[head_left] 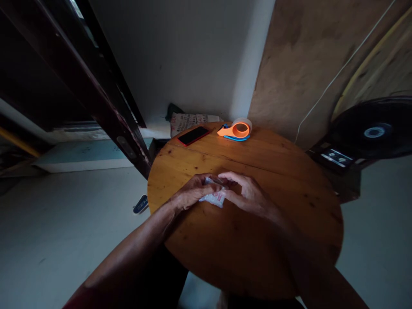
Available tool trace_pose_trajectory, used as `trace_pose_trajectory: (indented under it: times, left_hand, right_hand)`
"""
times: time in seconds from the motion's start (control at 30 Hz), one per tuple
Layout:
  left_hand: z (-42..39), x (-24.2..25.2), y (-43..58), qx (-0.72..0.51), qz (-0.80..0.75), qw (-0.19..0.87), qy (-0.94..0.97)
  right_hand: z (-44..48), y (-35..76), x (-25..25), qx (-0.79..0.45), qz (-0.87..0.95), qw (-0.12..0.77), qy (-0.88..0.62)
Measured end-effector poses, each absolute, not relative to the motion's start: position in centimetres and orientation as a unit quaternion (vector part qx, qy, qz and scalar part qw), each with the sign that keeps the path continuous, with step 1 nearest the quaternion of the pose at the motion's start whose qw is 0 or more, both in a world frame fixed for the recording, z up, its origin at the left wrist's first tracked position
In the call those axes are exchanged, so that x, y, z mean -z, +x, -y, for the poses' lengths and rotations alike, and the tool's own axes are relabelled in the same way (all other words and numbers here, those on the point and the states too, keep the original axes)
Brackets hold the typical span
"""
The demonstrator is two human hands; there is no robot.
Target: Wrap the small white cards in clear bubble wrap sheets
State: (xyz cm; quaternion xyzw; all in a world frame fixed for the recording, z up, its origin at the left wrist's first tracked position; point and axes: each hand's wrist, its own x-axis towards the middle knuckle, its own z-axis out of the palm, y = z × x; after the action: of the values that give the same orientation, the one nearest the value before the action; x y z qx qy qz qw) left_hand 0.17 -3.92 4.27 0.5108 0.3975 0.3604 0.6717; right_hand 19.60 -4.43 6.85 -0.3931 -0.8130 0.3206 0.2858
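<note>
White packet (213,198) lies near the middle of the round wooden tabletop (257,240), pinched from both sides: the left hand (193,191) and right hand (246,193) each close their grip on it. Farther off sit an orange tape dispenser (237,130) and a phone (193,135).

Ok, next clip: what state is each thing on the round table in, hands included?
left hand: gripping the white packet on its left side.
right hand: gripping its right side.
white packet: flat on the table, between both hands.
phone: face up, screen dark.
tape dispenser: loaded with clear tape, untouched.
</note>
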Motion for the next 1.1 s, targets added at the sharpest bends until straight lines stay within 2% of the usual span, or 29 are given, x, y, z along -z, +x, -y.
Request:
trace_pose_trajectory:
  times: [1.1]
  left_hand:
    - [4.18,-4.41,-0.02,-0.31,-0.392,0.643,0.581]
  right_hand:
    - [4.55,19.68,-7.11,-0.31,0.813,0.268,-0.414]
